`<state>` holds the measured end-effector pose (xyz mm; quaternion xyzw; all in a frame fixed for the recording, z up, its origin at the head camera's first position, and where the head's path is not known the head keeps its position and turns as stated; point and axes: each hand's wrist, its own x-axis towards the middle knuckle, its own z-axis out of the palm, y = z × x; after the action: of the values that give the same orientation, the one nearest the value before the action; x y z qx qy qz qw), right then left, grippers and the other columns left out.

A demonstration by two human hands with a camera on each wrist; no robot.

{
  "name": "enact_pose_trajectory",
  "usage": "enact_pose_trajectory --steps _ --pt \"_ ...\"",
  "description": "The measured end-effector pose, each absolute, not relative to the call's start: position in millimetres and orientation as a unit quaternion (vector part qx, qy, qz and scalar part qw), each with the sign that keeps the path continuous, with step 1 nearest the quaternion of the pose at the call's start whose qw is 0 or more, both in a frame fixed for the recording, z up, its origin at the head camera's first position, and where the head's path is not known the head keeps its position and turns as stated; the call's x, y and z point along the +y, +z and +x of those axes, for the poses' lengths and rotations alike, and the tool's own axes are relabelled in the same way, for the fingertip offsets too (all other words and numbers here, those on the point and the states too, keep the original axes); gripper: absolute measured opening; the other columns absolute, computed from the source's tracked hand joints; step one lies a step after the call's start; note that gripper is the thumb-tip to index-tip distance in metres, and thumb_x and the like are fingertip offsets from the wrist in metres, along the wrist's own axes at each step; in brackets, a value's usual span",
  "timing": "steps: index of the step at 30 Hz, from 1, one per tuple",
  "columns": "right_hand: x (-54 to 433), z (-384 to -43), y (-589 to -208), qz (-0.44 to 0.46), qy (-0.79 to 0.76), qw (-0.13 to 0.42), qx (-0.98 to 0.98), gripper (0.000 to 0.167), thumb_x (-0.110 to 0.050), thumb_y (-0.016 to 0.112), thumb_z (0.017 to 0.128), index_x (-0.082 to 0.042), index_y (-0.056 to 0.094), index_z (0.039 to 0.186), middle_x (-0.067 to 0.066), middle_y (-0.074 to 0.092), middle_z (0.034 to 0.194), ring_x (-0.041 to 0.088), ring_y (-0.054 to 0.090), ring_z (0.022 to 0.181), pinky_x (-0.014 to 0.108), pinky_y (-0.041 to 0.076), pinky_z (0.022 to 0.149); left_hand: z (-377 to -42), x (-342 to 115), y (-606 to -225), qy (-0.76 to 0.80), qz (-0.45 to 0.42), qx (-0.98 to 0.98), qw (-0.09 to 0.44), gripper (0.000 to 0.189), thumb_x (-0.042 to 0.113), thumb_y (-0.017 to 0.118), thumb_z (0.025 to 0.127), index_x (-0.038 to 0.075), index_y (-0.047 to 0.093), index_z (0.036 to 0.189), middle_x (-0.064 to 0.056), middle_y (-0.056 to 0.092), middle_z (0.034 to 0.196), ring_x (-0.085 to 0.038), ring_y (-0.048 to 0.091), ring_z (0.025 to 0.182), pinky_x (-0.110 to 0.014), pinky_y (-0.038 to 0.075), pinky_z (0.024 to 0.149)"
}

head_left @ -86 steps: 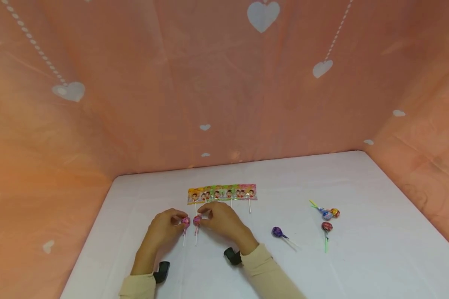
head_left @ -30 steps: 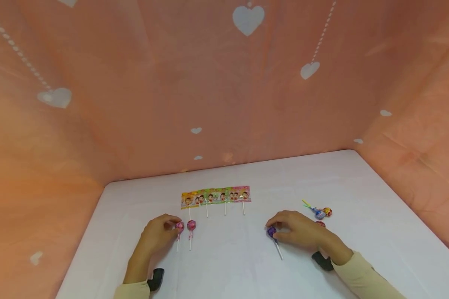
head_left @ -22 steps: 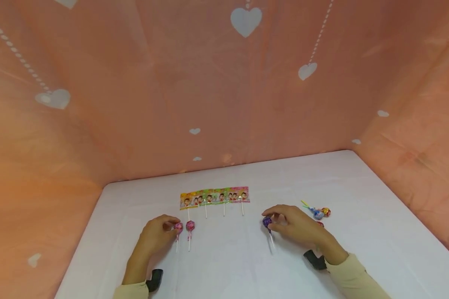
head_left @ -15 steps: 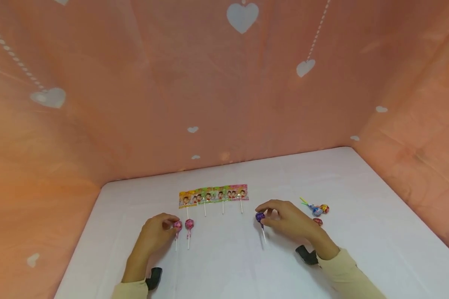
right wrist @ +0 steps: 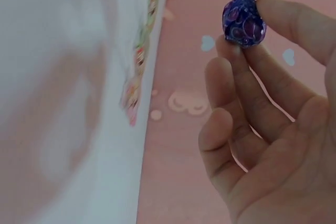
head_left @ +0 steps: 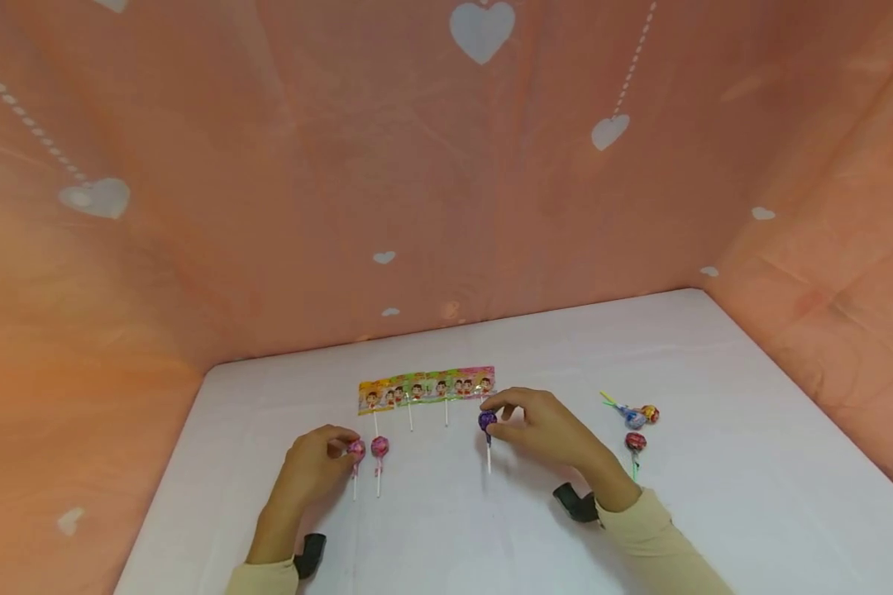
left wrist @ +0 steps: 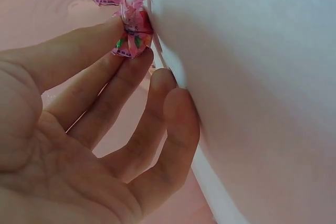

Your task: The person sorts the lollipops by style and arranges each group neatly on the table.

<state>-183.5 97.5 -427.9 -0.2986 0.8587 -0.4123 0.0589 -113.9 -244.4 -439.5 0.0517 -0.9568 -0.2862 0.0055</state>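
Carried leftward since the earlier frames, the purple lollipop (head_left: 487, 421) has been brought from near the loose sweets to just in front of the pink end of the packet row (head_left: 426, 388). It is pinched between the thumb and fingertips of the right hand (head_left: 542, 423), stick toward the near side, and is shown raised off the surface (head_left: 432, 529) in the right wrist view. By the same motion the red lollipop (head_left: 636, 442), partly covered earlier by the right arm, has been exposed near the blue lollipop (head_left: 635, 420) and the yellow lollipop (head_left: 651, 412). No such shift is shown by the left hand (head_left: 316, 463), in which the first pink lollipop (head_left: 356, 450) is pinched; just beside it lies the second pink lollipop (head_left: 379, 446), ungrasped. The transfer is judged well advanced, with setting down not yet done. Behind the packets, a strip of surface is left before the rear edge and the patterned cloth (head_left: 305, 207). Ample room is offered between the purple and second pink lollipops; forward clearance is limited by the packets.
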Motion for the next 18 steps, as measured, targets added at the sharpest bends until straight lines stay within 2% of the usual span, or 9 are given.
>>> enact_pose_trajectory --steps 6,11,18 --pt "85.0 -181.1 -423.9 -0.291 -0.428 0.060 0.854 0.029 -0.028 0.073 0.089 -0.015 0.072 0.115 -0.006 0.072 0.105 0.012 0.059 0.093 0.022 0.042 0.065 -111.8 -246.5 -440.9 -0.288 0.054 -0.956 -0.005 0.022 0.014 0.076 0.085 0.009 0.074 0.106 -0.006 0.073 0.096 -0.023 0.065 0.093 -0.045 0.052 0.080" --pt "82.9 -179.9 -426.6 -0.275 -0.424 0.067 0.860 0.026 -0.027 0.074 0.088 -0.019 0.073 0.113 -0.009 0.071 0.106 0.012 0.060 0.094 0.023 0.043 0.069 -112.7 -248.3 -442.7 -0.303 0.050 -0.952 -0.011 0.022 0.015 0.075 0.086 0.011 0.074 0.108 -0.006 0.072 0.098 -0.022 0.065 0.094 -0.044 0.053 0.082" --pt "79.0 -180.9 -425.7 -0.286 -0.419 0.045 0.861 0.025 -0.027 0.075 0.087 -0.021 0.073 0.112 -0.009 0.072 0.104 0.013 0.060 0.093 0.023 0.043 0.070 -114.9 -250.4 -441.6 -0.305 0.049 -0.951 -0.010 0.025 0.015 0.076 0.086 0.011 0.073 0.110 -0.004 0.073 0.098 -0.022 0.064 0.093 -0.044 0.052 0.082"
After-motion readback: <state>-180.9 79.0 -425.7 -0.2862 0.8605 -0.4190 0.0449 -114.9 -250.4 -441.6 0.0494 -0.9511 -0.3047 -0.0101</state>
